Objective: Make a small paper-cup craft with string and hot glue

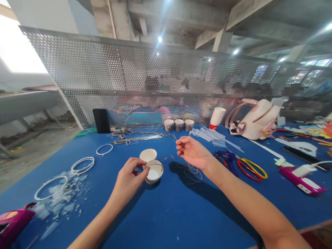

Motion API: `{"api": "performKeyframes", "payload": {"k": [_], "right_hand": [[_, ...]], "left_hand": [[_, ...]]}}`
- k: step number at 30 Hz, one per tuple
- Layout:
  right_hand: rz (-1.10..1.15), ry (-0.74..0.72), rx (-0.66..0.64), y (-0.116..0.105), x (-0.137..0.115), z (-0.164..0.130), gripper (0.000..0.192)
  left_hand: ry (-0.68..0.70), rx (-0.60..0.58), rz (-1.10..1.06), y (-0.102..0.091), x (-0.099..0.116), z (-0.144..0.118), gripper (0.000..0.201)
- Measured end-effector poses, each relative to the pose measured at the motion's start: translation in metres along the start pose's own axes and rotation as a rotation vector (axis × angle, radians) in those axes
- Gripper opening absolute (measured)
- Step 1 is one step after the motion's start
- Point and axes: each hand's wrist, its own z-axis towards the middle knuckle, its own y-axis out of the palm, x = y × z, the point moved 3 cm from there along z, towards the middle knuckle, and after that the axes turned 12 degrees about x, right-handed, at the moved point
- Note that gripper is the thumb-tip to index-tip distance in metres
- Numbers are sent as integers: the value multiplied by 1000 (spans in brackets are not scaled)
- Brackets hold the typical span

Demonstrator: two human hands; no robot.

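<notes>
Two small white paper cups (151, 164) sit mid-worktop (166, 214); the left hand (128, 180) pinches the nearer cup's rim. Right hand (192, 152) hovers half-curled, fingertips pinched, apparently on thin string. Winding seems underway; steadying the cup matters next.

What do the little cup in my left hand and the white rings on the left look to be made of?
Cup at the left hand: seemingly thin paper, matte white, with a rolled rim. White rings on the blue table: probably plastic, being thin, smooth and evenly round.
</notes>
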Motion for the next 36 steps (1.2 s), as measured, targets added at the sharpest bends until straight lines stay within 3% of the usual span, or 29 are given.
{"api": "performKeyframes", "payload": {"k": [8,17,26,32,36], "right_hand": [[172,104,-116,12,7,-13,20],[295,128,-82,17,9,-17,19],[350,120,-74,47,23,-23,17],[317,53,-123,59,41,-33,21],[287,-3,-136,63,49,-35,23]], "left_hand": [[39,70,-60,-10,14,3,19],[121,134,-115,-10,17,0,16],[287,120,-107,1,27,-15,25],[206,120,-244,-5,43,-23,28],[78,88,-298,-7,44,-28,29]]}}
